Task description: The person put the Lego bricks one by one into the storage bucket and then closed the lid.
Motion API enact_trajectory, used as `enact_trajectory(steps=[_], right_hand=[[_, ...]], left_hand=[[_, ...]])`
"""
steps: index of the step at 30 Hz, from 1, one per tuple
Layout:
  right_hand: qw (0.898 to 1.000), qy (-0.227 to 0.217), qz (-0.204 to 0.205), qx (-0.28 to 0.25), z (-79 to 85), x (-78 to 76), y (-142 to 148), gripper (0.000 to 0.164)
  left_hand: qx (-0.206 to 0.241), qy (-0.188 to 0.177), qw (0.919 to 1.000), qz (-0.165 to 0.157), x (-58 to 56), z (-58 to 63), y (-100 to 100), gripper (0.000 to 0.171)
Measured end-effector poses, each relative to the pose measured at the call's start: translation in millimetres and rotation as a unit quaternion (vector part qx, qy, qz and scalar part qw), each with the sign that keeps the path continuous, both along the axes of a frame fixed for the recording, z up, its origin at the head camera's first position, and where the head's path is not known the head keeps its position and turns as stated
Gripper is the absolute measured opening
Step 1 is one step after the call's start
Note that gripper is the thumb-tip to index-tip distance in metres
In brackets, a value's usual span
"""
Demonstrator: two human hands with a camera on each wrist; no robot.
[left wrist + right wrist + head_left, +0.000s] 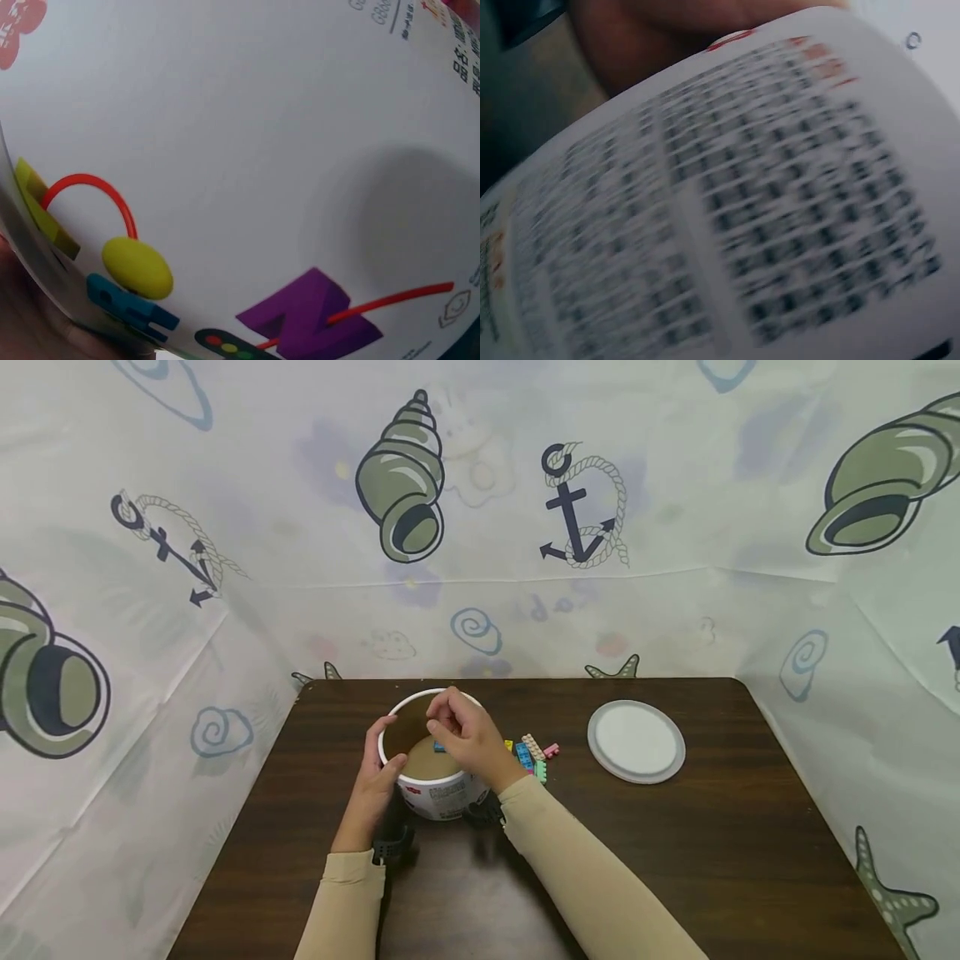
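A white cardboard tub (442, 800) with printed sides stands on the table, its top uncovered and its brown inside showing. My left hand (377, 777) grips the tub's left side, thumb over the near rim and fingers around the outside. Over the opening is my right hand (472, 739), its fingers bent and its thumb near them; whether it pinches something I cannot tell. Just below that thumb, a small blue brick (438, 747) shows against the tub's inside. In the left wrist view, the tub's white wall (225, 135) with colourful letters fills the picture; the right wrist view shows blurred print (795, 195).
Right of the tub lies a small cluster of toy bricks: a blue one (524, 757), a beige one (533, 747), a pink one (551, 750) and a green one (541, 771). Farther right, a round white lid (636, 741) rests on the dark wooden table (720, 852). Printed cloth (495, 527) surrounds the table.
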State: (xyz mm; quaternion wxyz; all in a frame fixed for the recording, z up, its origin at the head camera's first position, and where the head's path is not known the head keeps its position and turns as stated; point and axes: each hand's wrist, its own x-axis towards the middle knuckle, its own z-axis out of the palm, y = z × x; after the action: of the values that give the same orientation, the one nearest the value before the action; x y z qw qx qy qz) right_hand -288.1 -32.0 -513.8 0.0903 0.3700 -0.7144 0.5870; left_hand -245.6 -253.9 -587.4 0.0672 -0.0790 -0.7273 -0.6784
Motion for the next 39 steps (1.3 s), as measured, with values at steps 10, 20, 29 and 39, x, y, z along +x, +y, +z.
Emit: enact_trajectory(steps=[10,20,29,39], right_hand=[[0.991,0.096,-0.064,0.07,-23.4,14.2,15,0.005],[0.996,-0.007,0.013,-0.084,-53.8,31.7,70,0.019],[0.977,-0.183,-0.034,-0.104,-95.6,35.9,146,0.029],[0.927,-0.352,-0.075,-0.104,-124.4,34.9,178,0.041]], left_hand=[[0.015,0.009,0.9998,-0.012,2.1,1.7,-2,0.069],[0.002,0.002,1.0,0.0,2.1,-3.4,0,0.07],[0.009,0.008,0.9999,-0.006,2.0,-3.0,2,0.07],[0.019,0.009,0.9998,-0.006,-0.2,-3.4,0,0.069]])
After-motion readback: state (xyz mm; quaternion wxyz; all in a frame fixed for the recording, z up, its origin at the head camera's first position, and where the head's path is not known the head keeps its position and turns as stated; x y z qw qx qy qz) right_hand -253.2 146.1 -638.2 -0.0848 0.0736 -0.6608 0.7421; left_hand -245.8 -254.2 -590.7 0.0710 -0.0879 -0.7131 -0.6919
